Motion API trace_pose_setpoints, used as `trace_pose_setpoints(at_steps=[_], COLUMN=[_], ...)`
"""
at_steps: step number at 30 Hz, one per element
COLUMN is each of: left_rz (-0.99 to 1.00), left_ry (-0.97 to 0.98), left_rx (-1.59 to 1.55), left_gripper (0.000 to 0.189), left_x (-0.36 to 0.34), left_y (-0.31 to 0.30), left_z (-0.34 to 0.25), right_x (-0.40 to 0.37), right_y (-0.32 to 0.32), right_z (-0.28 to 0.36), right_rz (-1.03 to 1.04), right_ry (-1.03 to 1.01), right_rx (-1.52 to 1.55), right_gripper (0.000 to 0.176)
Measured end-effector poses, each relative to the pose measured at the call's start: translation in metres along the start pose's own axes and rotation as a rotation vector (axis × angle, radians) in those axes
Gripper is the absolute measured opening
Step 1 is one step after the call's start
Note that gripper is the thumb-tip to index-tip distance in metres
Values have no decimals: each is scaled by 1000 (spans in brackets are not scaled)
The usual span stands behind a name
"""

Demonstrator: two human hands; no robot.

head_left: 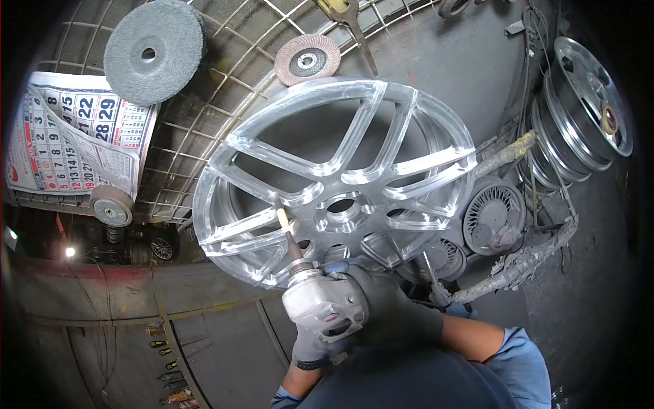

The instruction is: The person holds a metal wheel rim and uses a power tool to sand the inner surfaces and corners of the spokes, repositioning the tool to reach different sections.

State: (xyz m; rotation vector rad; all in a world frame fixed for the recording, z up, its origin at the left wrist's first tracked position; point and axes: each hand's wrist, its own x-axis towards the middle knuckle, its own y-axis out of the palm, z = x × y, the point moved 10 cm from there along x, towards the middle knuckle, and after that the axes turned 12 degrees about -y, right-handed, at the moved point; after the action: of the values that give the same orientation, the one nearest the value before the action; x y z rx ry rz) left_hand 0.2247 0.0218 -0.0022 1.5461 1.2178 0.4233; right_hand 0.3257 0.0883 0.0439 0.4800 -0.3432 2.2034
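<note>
A bright silver alloy wheel [430, 164] with paired spokes is tilted face up in front of me. I hold a light grey die grinder [319, 304] low over its near side. The tool's tapered shaft ends in a thin yellow tip [283, 218], which overlaps a left spoke close to the hub. My right hand [385, 300], in a grey glove, is closed around the grinder near its collar, fingers partly hidden. At the rear of the body my gloved left hand [315, 346] grips from below, much of it behind the tool.
A wire grid holds a grey abrasive wheel [122, 61], a flap disc [289, 61], a smaller disc [111, 208] and a calendar [82, 140]. Crusted stand arms [518, 264] reach right of the wheel. More rims [569, 123] and wheel covers [492, 210] stand at right.
</note>
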Motion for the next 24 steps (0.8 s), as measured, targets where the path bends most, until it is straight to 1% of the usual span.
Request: trace_pose_setpoints(at_steps=[2, 3, 4, 5, 6, 8, 9, 11, 12, 13, 14, 15, 16, 17, 19, 20, 22, 23, 24], left_rz=[-416, -415, -431, -407, -405, -554, -553, -513, -454, -456, -533, -602, -489, -489, -499, -502, -400, -405, -389], left_ry=[59, 60, 132, 202, 201, 93, 91, 91, 136, 138, 32, -71, 2, 4, -105, -103, 22, 23, -24], left_rx=[250, 250, 973, 1696, 1694, 1445, 1442, 1268, 1504, 1497, 1320, 1140, 1303, 1298, 1124, 1122, 1257, 1256, 1123], left_gripper=[50, 50, 56, 63, 63, 72, 72, 73, 68, 68, 68, 67, 68, 68, 74, 74, 69, 69, 65], left_x=[-11, -13, -15, -15, -14, -12, -10, -8, -3, -3, -4, -1, 8, 5, 1, -2, -2, -4, -5], left_y=[-23, -26, -13, 0, -10, -48, -47, -45, -31, -27, -34, -36, -14, -21, -44, -45, -7, -3, -3], left_z=[-9, -10, -21, -15, -12, -8, -4, 1, 5, 7, 12, 15, 10, 11, 20, 19, 10, 8, 11], right_x=[6, 6, 5, 4, 1, -7, -9, -16, -18, -20, -20, -20, -20, -20, -20, -19, -16, -15, -15], right_y=[-6, -5, -8, -12, -11, -9, -10, -6, -7, -14, -21, -23, -24, -24, -20, -18, -14, -11, -9], right_z=[13, 11, 11, 10, 7, 1, 0, -20, -18, -18, -17, -15, -16, -19, -20, -20, -20, -19, -20], right_rz=[-40, -39, -77, -116, -115, -116, -114, -102, -96, -107, -120, -115, -106, -97, -90, -87, -60, -35, -33], right_ry=[-103, -104, -127, -149, -147, -114, -111, 97, 102, 129, 154, 156, 192, 228, 226, 224, 223, 220, 220], right_rx=[-30, -31, -36, -43, -44, -36, -36, 107, 107, 32, -45, -49, -47, -45, -48, -47, -72, -100, -99], right_gripper=[85, 85, 84, 83, 83, 88, 88, 94, 94, 94, 94, 94, 95, 95, 95, 96, 96, 96, 96])
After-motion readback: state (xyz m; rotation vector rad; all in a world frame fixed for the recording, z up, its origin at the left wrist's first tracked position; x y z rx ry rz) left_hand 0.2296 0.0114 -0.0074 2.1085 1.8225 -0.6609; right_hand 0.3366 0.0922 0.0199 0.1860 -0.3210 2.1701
